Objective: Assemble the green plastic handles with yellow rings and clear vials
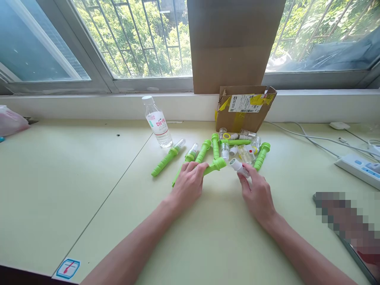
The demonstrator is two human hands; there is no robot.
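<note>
Surroundings: cardboard box [240, 114] behind the clear parts [245, 153]; bottle [158, 124] at left.
Obscured: phone-like object [347, 233], pixelated.
Left hand [190, 180]: gripping green handle [215, 165], partly covered.
Right hand [257, 194]: pinching white-capped tube [240, 167].

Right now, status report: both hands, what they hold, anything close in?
Left hand: gripping green threaded piece. Right hand: pinching white-topped clear piece. Close in: loose clear pieces, cardboard box behind them.
</note>
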